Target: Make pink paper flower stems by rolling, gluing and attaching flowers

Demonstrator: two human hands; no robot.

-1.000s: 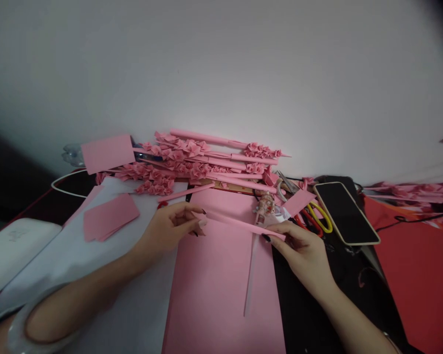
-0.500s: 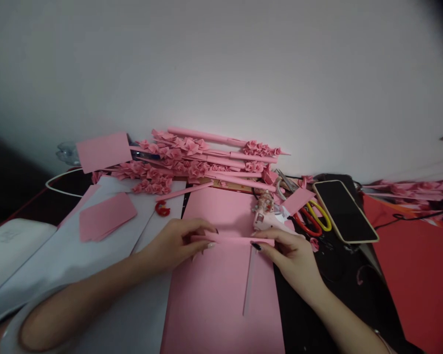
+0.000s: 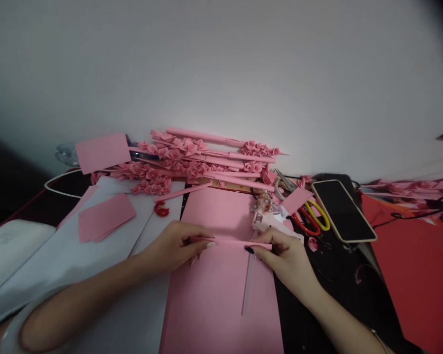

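Note:
A narrow pink paper roll (image 3: pixel 229 243) stretches level between my two hands, above a large pink paper sheet (image 3: pixel 221 295). My left hand (image 3: pixel 184 243) pinches its left end between thumb and fingers. At the other end my right hand (image 3: pixel 280 248) does the same, thumb in front and fingers behind. Just beyond the right hand lies a pale pink glue gun (image 3: pixel 271 222), partly covered by that hand. From under the roll a thin translucent glue stick (image 3: pixel 247 285) points toward me over the sheet.
Paper flower stems (image 3: pixel 192 157) are heaped along the wall. Small pink cards (image 3: pixel 107 216) lie on white paper (image 3: pixel 114 300) at left, near a red tape dispenser (image 3: pixel 161 209). Right of the glue gun are scissors (image 3: pixel 306 223), a phone (image 3: pixel 343 211) and red paper (image 3: pixel 402 265).
The fingers and thumb of my right hand have shifted slightly along the roll, and the roll looks thinner. My left hand stays at its end. The view has moved a little.

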